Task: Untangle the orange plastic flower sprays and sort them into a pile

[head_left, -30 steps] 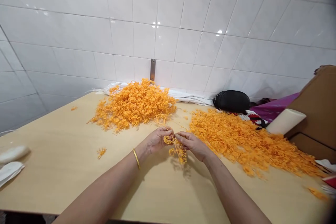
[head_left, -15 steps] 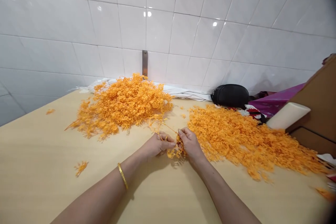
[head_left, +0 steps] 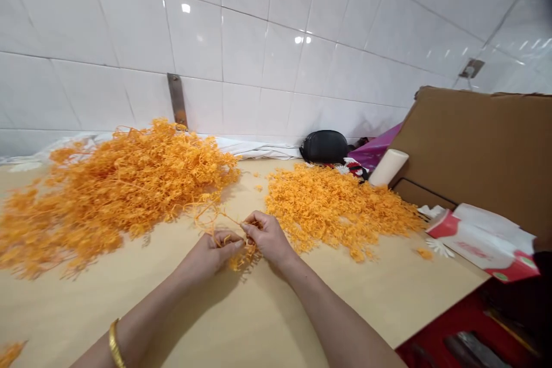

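Note:
My left hand point(head_left: 219, 250) is closed on an orange plant sprig point(head_left: 238, 263), with its thumb and fingers pinched together near the table's middle. Right beside it, my right hand point(head_left: 268, 237) pinches the same sprig's thin stem and curly clusters. Part of the sprig is hidden behind the fingers. A tall heap of branching orange sprigs point(head_left: 129, 184) lies to the left of my hands. To the right spreads a flatter pile of small orange pieces point(head_left: 332, 207).
Against the tiled wall sits a black pouch point(head_left: 324, 146). A white roll point(head_left: 388, 167) leans by a large cardboard box point(head_left: 474, 144) at the right. A red and white tissue pack point(head_left: 483, 244) lies near the table's right edge. A white cloth point(head_left: 263, 148) runs along the back.
The view has turned to the right, bringing the tissue pack and more of the cardboard box into sight. Both hands keep their pinch on the sprig, with little change between them.

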Demonstrator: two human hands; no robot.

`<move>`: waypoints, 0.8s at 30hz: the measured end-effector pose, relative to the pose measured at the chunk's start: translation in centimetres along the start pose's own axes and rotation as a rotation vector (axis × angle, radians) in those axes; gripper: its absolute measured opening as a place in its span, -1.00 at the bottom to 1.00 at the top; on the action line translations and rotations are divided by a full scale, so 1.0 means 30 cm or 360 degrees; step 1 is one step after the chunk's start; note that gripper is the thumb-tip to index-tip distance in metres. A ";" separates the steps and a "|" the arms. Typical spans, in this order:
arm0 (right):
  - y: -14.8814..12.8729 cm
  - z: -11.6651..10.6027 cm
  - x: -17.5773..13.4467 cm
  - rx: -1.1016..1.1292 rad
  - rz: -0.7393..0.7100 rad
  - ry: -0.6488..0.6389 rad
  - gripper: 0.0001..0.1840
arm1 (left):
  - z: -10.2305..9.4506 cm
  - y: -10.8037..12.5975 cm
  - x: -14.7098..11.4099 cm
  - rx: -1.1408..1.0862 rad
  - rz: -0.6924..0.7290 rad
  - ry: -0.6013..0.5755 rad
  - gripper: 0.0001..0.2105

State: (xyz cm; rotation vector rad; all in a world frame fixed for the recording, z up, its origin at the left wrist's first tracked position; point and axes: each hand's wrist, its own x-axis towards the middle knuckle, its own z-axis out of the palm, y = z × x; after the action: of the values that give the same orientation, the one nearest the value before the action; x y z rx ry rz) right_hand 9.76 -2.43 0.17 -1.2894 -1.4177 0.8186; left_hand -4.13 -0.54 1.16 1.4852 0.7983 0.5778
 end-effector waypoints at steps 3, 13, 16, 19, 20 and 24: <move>-0.011 0.016 -0.006 -0.0350 -0.0248 0.0195 -0.86 | 0.000 0.003 -0.001 0.0041 -0.0009 -0.0081 -0.70; 0.043 -0.173 0.047 0.0428 0.0231 0.1344 -0.89 | -0.033 -0.042 0.001 -0.0384 0.0056 0.0112 -0.77; 0.032 -0.158 0.046 0.0617 0.0118 0.0993 -0.78 | -0.034 -0.050 0.014 -0.0612 0.0060 0.0255 -0.78; 0.009 -0.116 0.032 0.0691 0.0160 0.0644 -0.72 | -0.033 -0.051 0.021 -0.0602 0.0061 0.0260 -0.78; 0.004 -0.109 0.029 0.0719 0.0211 0.0567 -0.74 | -0.032 -0.051 0.021 -0.0583 0.0063 0.0252 -0.78; 0.002 -0.105 0.024 0.0783 0.0369 0.0380 -0.72 | -0.032 -0.054 0.016 -0.0534 0.0076 0.0165 -0.77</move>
State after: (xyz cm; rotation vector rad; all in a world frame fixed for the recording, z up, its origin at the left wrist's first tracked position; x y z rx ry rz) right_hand 12.85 -2.17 1.11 -1.1292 -0.8185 1.0513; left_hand -4.79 0.40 -0.41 1.1757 0.7071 0.7894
